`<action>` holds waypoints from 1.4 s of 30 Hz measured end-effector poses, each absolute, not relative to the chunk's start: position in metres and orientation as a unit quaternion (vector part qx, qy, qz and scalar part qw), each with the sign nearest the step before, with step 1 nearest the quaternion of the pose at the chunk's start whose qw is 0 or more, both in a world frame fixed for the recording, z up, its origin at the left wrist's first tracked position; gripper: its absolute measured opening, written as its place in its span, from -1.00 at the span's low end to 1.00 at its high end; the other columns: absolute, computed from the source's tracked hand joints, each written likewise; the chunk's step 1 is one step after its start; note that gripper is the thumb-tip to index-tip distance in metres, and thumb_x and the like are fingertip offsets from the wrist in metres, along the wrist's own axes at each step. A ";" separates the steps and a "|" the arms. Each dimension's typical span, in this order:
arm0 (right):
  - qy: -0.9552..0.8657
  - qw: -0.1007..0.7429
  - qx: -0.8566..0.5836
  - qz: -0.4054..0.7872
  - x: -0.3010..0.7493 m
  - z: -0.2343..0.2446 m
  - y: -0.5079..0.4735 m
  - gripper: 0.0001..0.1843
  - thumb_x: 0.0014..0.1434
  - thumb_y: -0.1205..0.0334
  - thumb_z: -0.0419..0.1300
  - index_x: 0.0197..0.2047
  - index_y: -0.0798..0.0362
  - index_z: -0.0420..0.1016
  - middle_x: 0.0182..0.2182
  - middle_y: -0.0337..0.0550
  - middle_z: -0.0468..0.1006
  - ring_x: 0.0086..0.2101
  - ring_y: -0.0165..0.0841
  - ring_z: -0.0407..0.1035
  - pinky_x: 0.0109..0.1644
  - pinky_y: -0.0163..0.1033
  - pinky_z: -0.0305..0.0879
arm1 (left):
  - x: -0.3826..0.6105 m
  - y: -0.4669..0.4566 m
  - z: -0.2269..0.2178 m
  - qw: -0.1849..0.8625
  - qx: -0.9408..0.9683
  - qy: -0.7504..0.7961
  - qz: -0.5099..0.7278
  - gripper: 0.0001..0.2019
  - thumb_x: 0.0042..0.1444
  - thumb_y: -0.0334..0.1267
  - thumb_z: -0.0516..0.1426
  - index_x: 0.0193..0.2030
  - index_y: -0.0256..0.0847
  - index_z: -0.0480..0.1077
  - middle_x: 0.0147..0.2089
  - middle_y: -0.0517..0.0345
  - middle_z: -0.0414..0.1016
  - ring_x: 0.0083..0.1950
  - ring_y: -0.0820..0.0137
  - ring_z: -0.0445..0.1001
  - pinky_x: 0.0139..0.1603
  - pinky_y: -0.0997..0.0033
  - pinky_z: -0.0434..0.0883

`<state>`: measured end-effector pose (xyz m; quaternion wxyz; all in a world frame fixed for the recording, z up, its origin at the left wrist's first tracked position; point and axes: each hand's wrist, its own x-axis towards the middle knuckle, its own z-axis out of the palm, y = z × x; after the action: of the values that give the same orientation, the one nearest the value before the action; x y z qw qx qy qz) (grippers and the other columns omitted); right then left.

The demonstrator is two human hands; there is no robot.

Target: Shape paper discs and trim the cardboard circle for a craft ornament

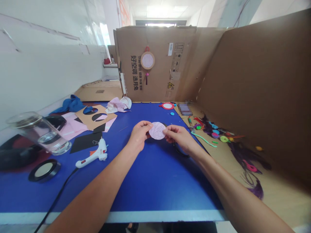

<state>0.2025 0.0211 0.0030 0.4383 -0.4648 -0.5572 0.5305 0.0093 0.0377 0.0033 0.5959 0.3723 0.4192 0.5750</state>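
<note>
Nearest, both forearms [102, 179] are slanting up from the bottom of the frame, converging near its centre over the blue table [145, 181]. The left hand [140, 133] is pinching the left edge of a pale lilac disc [157, 130] between thumb and fingers; the right hand [178, 136] is gripping the opposite edge likewise. The disc is sitting directly between them, mid-frame, so neither hand is standing clearly nearer. Being round, it is showing no long axis; its line-patterned face is facing the camera. Below the right hand a black curved piece [182, 154] is showing, possibly a scissors handle; I am not making out whether that hand is holding it too. Left of centre, a white glue gun [96, 154] is lying well apart. Farther, a red-rimmed round piece [167, 105] is lying just right of centre; beyond, a round ornament [147, 60] is hanging against the cardboard panel [160, 74], upper centre.
</note>
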 end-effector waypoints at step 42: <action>-0.554 0.441 -0.430 0.560 0.205 0.004 0.022 -0.49 -0.02 -0.15 0.52 -0.14 0.01 0.61 -0.27 -0.18 0.63 -0.35 -0.36 0.44 -0.30 -0.28 0.36 | 0.020 0.025 0.005 0.563 0.500 0.417 0.510 -0.76 -0.05 -0.16 0.36 -0.28 -0.19 0.48 -0.46 0.21 0.49 -0.47 0.46 0.43 -0.43 0.48 0.36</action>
<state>0.2053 0.0221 0.0044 0.4414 -0.4297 -0.5537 0.5602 0.0196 0.0252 0.0053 0.5628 0.4996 0.4172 0.5095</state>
